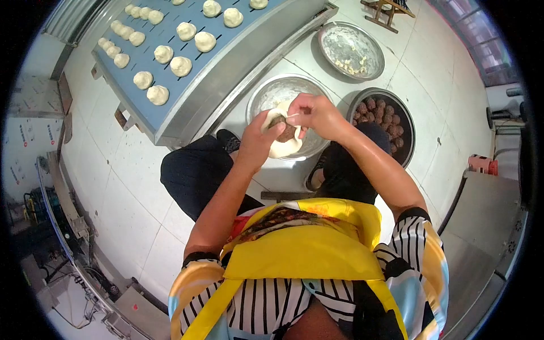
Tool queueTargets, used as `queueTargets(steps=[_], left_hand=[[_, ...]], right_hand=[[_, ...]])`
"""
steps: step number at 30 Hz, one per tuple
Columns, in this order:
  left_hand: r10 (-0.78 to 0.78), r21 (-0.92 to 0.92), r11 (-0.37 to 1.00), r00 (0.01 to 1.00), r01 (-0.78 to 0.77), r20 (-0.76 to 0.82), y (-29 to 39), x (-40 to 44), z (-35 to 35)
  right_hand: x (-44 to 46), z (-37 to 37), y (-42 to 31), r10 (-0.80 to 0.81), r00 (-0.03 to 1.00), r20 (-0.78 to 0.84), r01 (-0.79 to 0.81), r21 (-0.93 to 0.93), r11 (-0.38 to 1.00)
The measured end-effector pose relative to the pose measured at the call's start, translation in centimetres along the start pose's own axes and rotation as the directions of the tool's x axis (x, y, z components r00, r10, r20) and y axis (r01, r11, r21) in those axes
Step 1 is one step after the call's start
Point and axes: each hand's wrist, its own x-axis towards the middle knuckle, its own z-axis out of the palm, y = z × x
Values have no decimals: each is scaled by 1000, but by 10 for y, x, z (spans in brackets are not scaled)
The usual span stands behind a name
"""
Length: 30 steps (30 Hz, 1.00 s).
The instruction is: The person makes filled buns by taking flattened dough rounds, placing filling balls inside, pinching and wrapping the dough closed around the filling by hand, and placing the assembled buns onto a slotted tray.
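Note:
A round sheet of pale dough [285,150] is held up over a floured metal basin [262,93], with a brown filling ball [288,134] in its middle. My left hand [255,143] cups the dough from the left, its thumb resting on the filling. From the right, my right hand [318,115] pinches the dough's upper edge between thumb and fingers. Part of the filling shows between the two hands. Just right of my right forearm stands a dark-rimmed bowl with several brown filling balls [389,117].
Several shaped dough buns [181,66] sit in rows on a blue slatted surface [127,85] with a raised metal side, at upper left. Another metal basin [340,42] holds flour and dough scraps. A wooden stool [385,14] stands at the top, and a metal cabinet [481,221] at right.

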Motion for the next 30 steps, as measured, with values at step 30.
queueTargets(steps=[30], left_hand=[[-28, -419, 908, 996, -10, -86, -30, 9, 1]], right_hand=[[4, 5, 20, 76, 983, -165, -70, 40, 997]])
